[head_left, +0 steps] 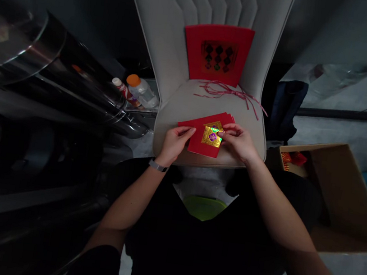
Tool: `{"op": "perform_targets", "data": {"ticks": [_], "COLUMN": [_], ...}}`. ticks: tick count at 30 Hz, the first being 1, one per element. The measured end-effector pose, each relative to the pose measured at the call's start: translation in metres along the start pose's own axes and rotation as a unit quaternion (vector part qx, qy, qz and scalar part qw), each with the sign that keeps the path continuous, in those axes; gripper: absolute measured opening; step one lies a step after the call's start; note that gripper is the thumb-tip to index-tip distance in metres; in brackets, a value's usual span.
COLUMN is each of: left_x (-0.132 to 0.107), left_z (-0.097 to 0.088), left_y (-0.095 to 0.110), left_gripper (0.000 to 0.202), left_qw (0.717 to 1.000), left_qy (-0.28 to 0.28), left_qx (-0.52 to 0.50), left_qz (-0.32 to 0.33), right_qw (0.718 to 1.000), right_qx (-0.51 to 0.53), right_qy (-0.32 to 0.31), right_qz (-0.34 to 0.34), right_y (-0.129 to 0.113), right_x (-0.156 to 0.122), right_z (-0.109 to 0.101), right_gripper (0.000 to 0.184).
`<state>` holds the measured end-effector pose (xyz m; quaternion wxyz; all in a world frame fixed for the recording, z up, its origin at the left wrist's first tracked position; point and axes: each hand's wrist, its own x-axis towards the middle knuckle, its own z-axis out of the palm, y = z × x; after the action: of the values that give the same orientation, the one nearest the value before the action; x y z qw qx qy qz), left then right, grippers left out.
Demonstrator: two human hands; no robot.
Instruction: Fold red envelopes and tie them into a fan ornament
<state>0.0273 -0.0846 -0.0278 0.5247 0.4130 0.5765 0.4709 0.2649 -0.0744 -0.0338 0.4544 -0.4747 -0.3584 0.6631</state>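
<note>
On the seat of a pale padded chair lie several red paper cards, fanned slightly over one another. My left hand pinches the left edge of these cards between thumb and fingers, a grey band around its wrist. A shiny gold foil square with a purple diamond emblem lies over the cards. Its right edge is pinched between the thumb and fingers of my right hand. Behind the cards rests a loose bundle of red-and-white strings. A larger red sheet with a dark diamond grid leans against the backrest.
Left of the chair stand a clear bottle with an orange cap and a smaller white-capped bottle. Glossy black cylinders fill the left side. An open cardboard box with red-and-gold items sits at right. Something green is below the seat.
</note>
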Motion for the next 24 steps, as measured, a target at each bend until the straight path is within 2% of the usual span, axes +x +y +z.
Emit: {"op": "perform_targets", "data": {"ticks": [2, 4, 11, 15, 20, 24], "left_x": [0.000, -0.001, -0.005, -0.005, -0.003, -0.003], "left_z": [0.001, 0.001, 0.002, 0.005, 0.004, 0.004], "left_y": [0.000, 0.001, 0.007, 0.005, 0.004, 0.003], "left_gripper": [0.043, 0.042, 0.043, 0.047, 0.047, 0.047], "left_qw": [1.000, 1.000, 0.999, 1.000, 0.999, 0.999], "left_qy": [0.014, 0.022, 0.015, -0.001, 0.010, 0.006], "left_qx": [-0.009, -0.014, 0.009, -0.014, -0.041, -0.022], "left_qz": [0.008, 0.017, 0.028, -0.004, -0.034, -0.032], "right_qw": [0.999, 0.998, 0.999, 0.995, 0.999, 0.999], "right_qx": [0.021, 0.035, 0.041, 0.059, 0.037, 0.031], "right_qy": [-0.007, -0.010, 0.032, 0.073, 0.031, 0.044], "right_qz": [0.041, 0.054, 0.013, -0.019, 0.021, 0.007], "right_y": [0.003, 0.004, -0.001, -0.002, -0.004, -0.002], "right_x": [0.001, 0.000, 0.001, 0.003, 0.003, 0.004], "right_z": [0.001, 0.003, 0.009, 0.010, 0.007, 0.004], "right_gripper": [0.048, 0.043, 0.040, 0.040, 0.041, 0.038]}}
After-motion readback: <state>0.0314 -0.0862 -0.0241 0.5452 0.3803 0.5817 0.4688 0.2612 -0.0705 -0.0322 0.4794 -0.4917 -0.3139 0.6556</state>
